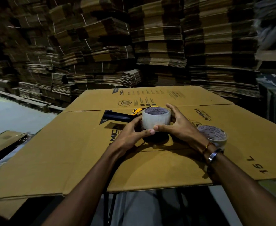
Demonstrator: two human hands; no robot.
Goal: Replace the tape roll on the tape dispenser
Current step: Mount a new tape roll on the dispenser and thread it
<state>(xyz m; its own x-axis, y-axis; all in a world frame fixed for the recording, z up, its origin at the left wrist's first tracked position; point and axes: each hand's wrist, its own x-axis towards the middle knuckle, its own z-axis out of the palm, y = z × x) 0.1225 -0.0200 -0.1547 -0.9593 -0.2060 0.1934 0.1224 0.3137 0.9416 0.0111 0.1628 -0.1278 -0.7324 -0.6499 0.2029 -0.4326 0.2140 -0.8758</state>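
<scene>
Two hands, your left hand [130, 131] and right hand [178, 126], are pinching a glossy clear tape roll [156, 119] over the black-handled dispenser [117, 117]; flat cardboard [68, 152] is lying open all around.

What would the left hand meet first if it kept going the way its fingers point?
The left hand points up and right, and its fingers already touch the clear tape roll on the tape dispenser. The roll is first; the right hand lies beyond.
</scene>
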